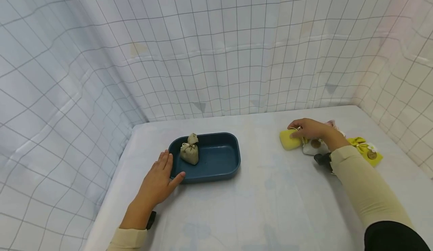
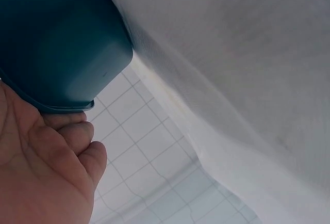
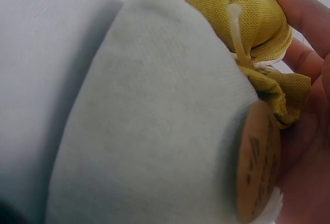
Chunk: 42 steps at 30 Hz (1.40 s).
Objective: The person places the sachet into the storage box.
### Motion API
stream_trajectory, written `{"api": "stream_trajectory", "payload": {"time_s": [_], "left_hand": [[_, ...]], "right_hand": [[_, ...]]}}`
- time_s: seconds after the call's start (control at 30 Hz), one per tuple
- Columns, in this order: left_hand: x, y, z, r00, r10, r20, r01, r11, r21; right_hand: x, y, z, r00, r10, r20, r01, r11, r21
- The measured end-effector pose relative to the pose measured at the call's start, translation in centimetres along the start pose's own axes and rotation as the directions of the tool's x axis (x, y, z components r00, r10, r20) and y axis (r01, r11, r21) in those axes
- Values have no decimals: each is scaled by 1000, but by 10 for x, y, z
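The right hand [image 1: 309, 129] curls its fingers round the yellow pouch [image 1: 289, 139] on the tabletop [image 1: 270, 191]. The blue tray [image 1: 216, 170] lies toward nine o'clock from it, long axis left-right. The left hand [image 1: 159, 181], fingers straight, presses the tray's near-left corner.

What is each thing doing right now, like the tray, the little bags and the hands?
blue tray: upright on the table, one bag inside
beige bag: tied shut, standing in the tray
yellow bag: tied, gripped by the right hand
white bag: lying beside the yellow one
left hand: flat against the tray's end
right hand: curled over the yellow bag
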State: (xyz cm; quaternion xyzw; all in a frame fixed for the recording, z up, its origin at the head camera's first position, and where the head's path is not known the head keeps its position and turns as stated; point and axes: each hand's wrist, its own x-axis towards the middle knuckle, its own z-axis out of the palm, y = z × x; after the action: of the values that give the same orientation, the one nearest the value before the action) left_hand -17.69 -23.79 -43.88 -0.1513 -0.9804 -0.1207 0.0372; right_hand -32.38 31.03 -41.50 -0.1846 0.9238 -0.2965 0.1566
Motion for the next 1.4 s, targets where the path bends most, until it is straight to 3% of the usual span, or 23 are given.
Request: {"api": "stream_trajectory", "payload": {"time_s": [0.5,0.73,1.13,1.4], "left_hand": [[-1,-1,1,1000,0,-5,0,1000,1],[-1,-2,2,1000,11,-27,-11,1000,-5],[-1,-2,-1,1000,3,-5,-3,1000,-3],[-1,-2,0,1000,-3,5,3,1000,-6]], "right_hand": [[7,-1,3,999,23,-47,-25,999,-41],[7,-6,1,997,-14,-79,12,999,-34],[10,-38,-10,995,-94,-32,94,995,-11],[24,-65,-18,984,-176,4,176,982,-65]]}}
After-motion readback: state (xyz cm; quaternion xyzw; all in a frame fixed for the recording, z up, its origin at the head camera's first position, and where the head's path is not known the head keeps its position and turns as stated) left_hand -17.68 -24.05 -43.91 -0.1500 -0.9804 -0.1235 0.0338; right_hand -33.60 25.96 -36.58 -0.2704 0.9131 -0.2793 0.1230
